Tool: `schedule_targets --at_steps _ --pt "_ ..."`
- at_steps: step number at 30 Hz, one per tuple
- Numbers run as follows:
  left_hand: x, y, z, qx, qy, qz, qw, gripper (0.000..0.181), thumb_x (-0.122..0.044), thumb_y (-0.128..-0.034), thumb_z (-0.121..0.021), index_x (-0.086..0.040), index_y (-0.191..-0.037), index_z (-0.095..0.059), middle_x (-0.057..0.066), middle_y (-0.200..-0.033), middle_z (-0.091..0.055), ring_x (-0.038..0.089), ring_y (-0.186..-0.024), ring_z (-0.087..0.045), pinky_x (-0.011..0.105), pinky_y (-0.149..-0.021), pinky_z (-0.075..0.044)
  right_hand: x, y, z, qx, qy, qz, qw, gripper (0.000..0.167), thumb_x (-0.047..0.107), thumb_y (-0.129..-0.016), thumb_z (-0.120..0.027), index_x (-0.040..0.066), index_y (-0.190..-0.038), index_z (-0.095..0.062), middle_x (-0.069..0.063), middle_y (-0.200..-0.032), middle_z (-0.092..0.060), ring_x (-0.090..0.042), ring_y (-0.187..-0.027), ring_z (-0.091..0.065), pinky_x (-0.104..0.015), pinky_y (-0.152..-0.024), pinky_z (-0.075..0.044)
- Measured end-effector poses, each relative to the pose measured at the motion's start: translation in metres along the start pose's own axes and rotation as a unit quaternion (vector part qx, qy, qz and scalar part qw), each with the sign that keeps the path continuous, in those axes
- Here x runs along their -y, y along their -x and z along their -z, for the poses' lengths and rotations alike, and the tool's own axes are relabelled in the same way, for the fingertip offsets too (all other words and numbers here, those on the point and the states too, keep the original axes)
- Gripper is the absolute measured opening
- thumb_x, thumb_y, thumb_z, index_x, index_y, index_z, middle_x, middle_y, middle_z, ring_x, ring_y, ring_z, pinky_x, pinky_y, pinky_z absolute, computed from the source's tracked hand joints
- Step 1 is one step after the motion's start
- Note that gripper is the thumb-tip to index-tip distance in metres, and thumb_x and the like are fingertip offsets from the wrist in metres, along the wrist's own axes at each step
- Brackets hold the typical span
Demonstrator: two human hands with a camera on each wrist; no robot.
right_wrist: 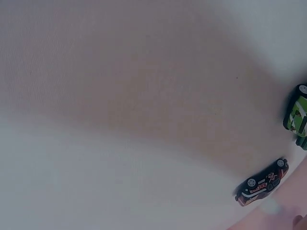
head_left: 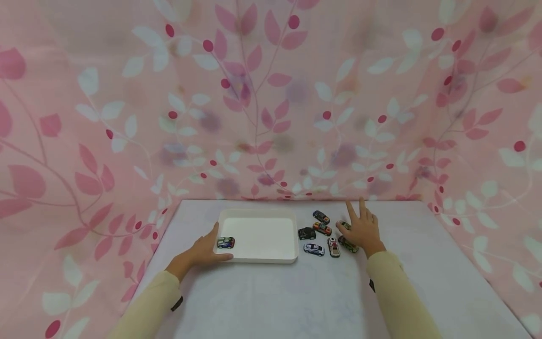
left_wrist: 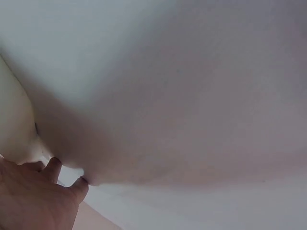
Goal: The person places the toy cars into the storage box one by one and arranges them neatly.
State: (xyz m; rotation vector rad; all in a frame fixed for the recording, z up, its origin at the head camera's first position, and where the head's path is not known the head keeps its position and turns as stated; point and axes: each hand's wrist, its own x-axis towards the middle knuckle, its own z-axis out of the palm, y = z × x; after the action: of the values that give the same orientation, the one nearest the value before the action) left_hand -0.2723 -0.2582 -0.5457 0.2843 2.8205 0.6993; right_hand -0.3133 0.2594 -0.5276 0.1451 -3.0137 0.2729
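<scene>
My left hand (head_left: 203,247) grips the near left corner of a white tray (head_left: 264,260), its thumb along the near side and its fingers at the left side. Inside the tray by that hand sits a green, white and blue toy car (head_left: 226,243). My right hand (head_left: 363,230) is over the right end of a group of toy cars, fingers spread and nothing held. A greenish toy car (head_left: 345,225) shows partly behind its thumb; whether they touch I cannot tell. Below the hand lies a dark green toy car (head_left: 348,244). In the left wrist view, the left hand (left_wrist: 38,196) appears at lower left.
Between tray and right hand lie a black car (head_left: 306,233), a white car (head_left: 314,249), a white-and-red car (head_left: 333,247), an orange car (head_left: 322,229) and a dark car (head_left: 321,216). The pale table (head_left: 271,301) ends at a pink floral cloth (head_left: 271,141) behind.
</scene>
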Motion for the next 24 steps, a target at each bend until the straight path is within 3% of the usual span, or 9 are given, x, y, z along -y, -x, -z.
schedule_targets --at_steps 4,8,17,24 --pt "-0.001 0.0 0.004 0.008 -0.001 -0.002 1.0 0.133 -0.069 -0.0745 -0.072 0.003 -0.156 0.005 0.027 -0.159 -0.027 0.042 -0.145 -0.031 0.064 -0.117 -0.02 0.003 -0.002 0.001 0.009 0.0 0.004 1.0 0.088 0.055 -0.094 -0.053 0.016 -0.16 -0.01 -0.028 -0.163 0.007 -0.055 -0.139 -0.024 -0.072 -0.111 -0.019" --pt "-0.003 0.002 0.005 0.026 -0.003 -0.005 0.9996 0.133 -0.07 -0.076 -0.07 0.003 -0.156 0.007 0.026 -0.161 -0.022 0.041 -0.148 -0.027 0.064 -0.119 -0.013 -0.001 -0.003 -0.001 0.015 -0.003 -0.003 0.9999 0.088 0.055 -0.094 -0.054 0.014 -0.16 -0.013 -0.029 -0.162 0.004 -0.056 -0.139 -0.025 -0.072 -0.11 -0.02" --pt "-0.003 -0.002 0.015 0.007 -0.008 -0.005 0.9999 0.132 -0.07 -0.0768 -0.069 0.001 -0.156 0.008 0.027 -0.161 -0.021 0.042 -0.148 -0.024 0.065 -0.119 -0.011 0.0 -0.012 0.005 0.005 -0.013 0.008 0.9999 0.086 0.056 -0.095 -0.051 0.017 -0.16 -0.01 -0.026 -0.163 0.009 -0.055 -0.139 -0.025 -0.071 -0.11 -0.019" --pt "-0.005 0.003 0.002 0.03 0.001 0.001 0.9995 0.131 -0.069 -0.0768 -0.07 0.003 -0.156 0.007 0.028 -0.161 -0.021 0.043 -0.148 -0.024 0.065 -0.119 -0.012 -0.009 0.003 -0.005 0.017 -0.005 0.0 0.9998 0.086 0.055 -0.094 -0.052 0.014 -0.159 -0.015 -0.029 -0.162 0.003 -0.057 -0.137 -0.028 -0.072 -0.109 -0.022"
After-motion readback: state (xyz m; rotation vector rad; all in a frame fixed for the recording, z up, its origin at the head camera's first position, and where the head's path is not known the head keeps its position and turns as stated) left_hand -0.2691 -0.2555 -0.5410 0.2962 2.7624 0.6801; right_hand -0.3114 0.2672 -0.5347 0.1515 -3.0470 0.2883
